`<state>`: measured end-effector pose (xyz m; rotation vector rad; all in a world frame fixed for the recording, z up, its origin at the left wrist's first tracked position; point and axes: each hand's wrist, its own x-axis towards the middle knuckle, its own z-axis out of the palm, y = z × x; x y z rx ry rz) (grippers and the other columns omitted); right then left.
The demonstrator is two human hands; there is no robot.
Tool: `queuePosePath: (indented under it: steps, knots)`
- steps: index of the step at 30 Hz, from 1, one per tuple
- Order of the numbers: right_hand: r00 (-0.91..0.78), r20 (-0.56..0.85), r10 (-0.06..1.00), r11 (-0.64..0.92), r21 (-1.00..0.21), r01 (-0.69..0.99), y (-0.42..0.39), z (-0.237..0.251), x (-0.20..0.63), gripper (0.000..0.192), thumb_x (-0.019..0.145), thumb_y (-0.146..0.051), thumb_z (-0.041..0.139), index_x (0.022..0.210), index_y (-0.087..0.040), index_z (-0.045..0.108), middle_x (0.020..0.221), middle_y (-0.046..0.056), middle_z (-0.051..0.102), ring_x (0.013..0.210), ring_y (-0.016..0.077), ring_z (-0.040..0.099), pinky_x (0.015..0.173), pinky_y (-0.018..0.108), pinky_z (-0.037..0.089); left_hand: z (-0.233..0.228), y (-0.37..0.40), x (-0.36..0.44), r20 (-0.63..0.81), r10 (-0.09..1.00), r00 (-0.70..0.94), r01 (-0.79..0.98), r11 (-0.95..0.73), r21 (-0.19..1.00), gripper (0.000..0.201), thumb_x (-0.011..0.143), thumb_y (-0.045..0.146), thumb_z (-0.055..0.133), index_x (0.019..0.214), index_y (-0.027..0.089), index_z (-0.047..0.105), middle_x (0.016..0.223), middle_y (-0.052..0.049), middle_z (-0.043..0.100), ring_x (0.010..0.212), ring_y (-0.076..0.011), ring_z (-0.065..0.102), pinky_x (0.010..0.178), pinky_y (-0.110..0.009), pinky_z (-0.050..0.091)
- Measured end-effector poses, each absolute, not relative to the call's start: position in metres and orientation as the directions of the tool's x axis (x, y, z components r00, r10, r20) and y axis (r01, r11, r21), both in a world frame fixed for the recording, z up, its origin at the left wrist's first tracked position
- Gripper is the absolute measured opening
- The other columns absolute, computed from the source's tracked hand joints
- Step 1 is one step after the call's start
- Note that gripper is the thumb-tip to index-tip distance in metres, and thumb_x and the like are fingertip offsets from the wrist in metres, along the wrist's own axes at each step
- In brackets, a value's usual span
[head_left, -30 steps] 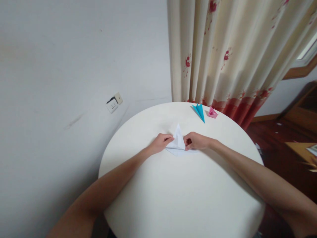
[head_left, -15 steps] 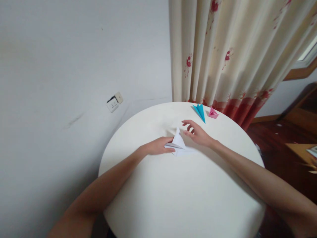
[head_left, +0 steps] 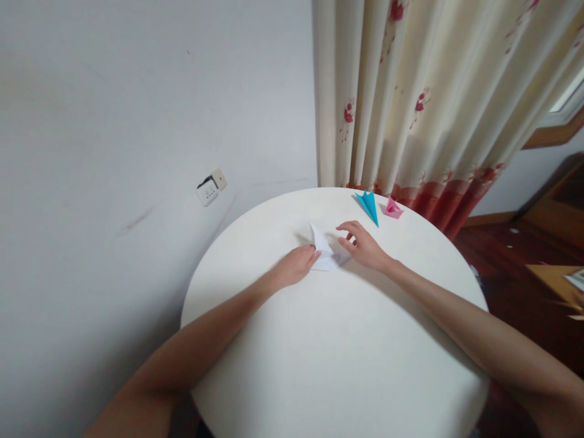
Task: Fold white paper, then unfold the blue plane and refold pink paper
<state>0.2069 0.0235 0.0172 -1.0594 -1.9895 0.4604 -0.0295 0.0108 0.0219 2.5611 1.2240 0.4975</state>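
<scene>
A folded white paper piece point(head_left: 323, 250) lies on the round white table point(head_left: 337, 353), its point tilted up and to the left. My left hand point(head_left: 297, 266) rests on the table with its fingertips pressing the paper's left edge. To the paper's right, my right hand point(head_left: 362, 246) hovers with fingers curled and spread, close to the paper but holding nothing.
A folded blue paper shape point(head_left: 368, 205) and a small pink paper boat point(head_left: 391, 208) sit near the table's far edge. A flowered curtain point(head_left: 433, 97) hangs behind. A wall socket point(head_left: 210, 188) is on the left wall. Dark wooden floor lies to the right.
My right hand let go of the paper and lifted away to the right. My left hand slid and turned the paper, so its point now leans left and sits farther from me.
</scene>
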Motion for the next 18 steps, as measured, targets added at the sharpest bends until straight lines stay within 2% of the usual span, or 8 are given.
queuePosePath:
  steps: [3, 5, 8, 10, 12, 14, 18]
  knots:
    - [-0.304, 0.408, 0.861, 0.505, -0.608, 0.613, 0.029, 0.008, 0.207, 0.022, 0.090, -0.029, 0.055, 0.108, -0.017, 0.063, 0.106, 0.010, 0.061, 0.078, 0.0167, 0.060, 0.080, 0.034, 0.051, 0.016, 0.013, -0.027, 0.272, 0.826, 0.493, 0.741, -0.563, 0.367, 0.042, 0.102, 0.038, 0.028, 0.095, 0.015, 0.062, 0.095, -0.012, 0.067, 0.091, -0.0234, 0.062, 0.086, -0.034, 0.045]
    - [-0.302, 0.386, 0.872, 0.487, -0.614, 0.621, 0.028, 0.005, 0.204, 0.028, 0.090, -0.030, 0.055, 0.115, -0.017, 0.060, 0.104, 0.010, 0.062, 0.077, 0.0169, 0.061, 0.079, 0.033, 0.050, 0.015, 0.012, -0.025, 0.276, 0.815, 0.510, 0.720, -0.580, 0.382, 0.044, 0.102, 0.038, 0.026, 0.094, 0.015, 0.063, 0.097, -0.012, 0.068, 0.095, -0.0236, 0.062, 0.089, -0.035, 0.044]
    - [-0.288, 0.387, 0.876, 0.480, -0.640, 0.600, 0.016, 0.006, 0.195, 0.048, 0.091, -0.041, 0.055, 0.132, -0.017, 0.048, 0.116, 0.013, 0.057, 0.073, 0.0155, 0.060, 0.079, 0.034, 0.051, 0.016, 0.008, -0.023, 0.257, 0.787, 0.561, 0.691, -0.616, 0.378, 0.049, 0.103, 0.036, 0.021, 0.097, 0.015, 0.065, 0.103, -0.012, 0.069, 0.101, -0.0242, 0.062, 0.095, -0.039, 0.042]
    - [-0.310, 0.386, 0.869, 0.494, -0.629, 0.600, 0.007, 0.008, 0.188, 0.059, 0.089, -0.048, 0.056, 0.139, -0.019, 0.042, 0.126, 0.015, 0.052, 0.073, 0.0154, 0.061, 0.080, 0.034, 0.051, 0.015, 0.005, -0.022, 0.271, 0.767, 0.581, 0.677, -0.641, 0.362, 0.047, 0.103, 0.036, 0.021, 0.111, 0.015, 0.063, 0.119, -0.013, 0.065, 0.115, -0.0249, 0.056, 0.103, -0.042, 0.038]
    - [-0.356, 0.379, 0.854, 0.519, -0.596, 0.612, -0.001, 0.008, 0.182, 0.067, 0.086, -0.051, 0.060, 0.142, -0.022, 0.039, 0.133, 0.015, 0.049, 0.080, 0.0171, 0.062, 0.079, 0.034, 0.051, 0.015, 0.003, -0.022, 0.272, 0.767, 0.582, 0.673, -0.641, 0.369, 0.047, 0.103, 0.036, 0.022, 0.128, 0.014, 0.055, 0.136, -0.014, 0.056, 0.128, -0.0253, 0.047, 0.111, -0.045, 0.031]
    - [-0.356, 0.370, 0.858, 0.513, -0.574, 0.638, -0.003, 0.006, 0.178, 0.065, 0.085, -0.049, 0.061, 0.141, -0.023, 0.041, 0.133, 0.014, 0.050, 0.083, 0.0184, 0.062, 0.080, 0.033, 0.050, 0.015, 0.003, -0.021, 0.257, 0.772, 0.581, 0.662, -0.633, 0.401, 0.048, 0.103, 0.036, 0.022, 0.139, 0.014, 0.046, 0.144, -0.014, 0.048, 0.135, -0.0250, 0.040, 0.114, -0.047, 0.026]
    - [-0.212, 0.343, 0.915, 0.390, -0.621, 0.680, 0.002, 0.001, 0.175, 0.042, 0.093, -0.042, 0.050, 0.128, -0.020, 0.055, 0.118, 0.011, 0.062, 0.079, 0.0175, 0.061, 0.081, 0.033, 0.048, 0.017, 0.003, -0.021, 0.314, 0.714, 0.625, 0.566, -0.692, 0.448, 0.047, 0.102, 0.037, 0.029, 0.143, 0.018, 0.042, 0.144, -0.012, 0.048, 0.134, -0.0234, 0.042, 0.115, -0.044, 0.030]
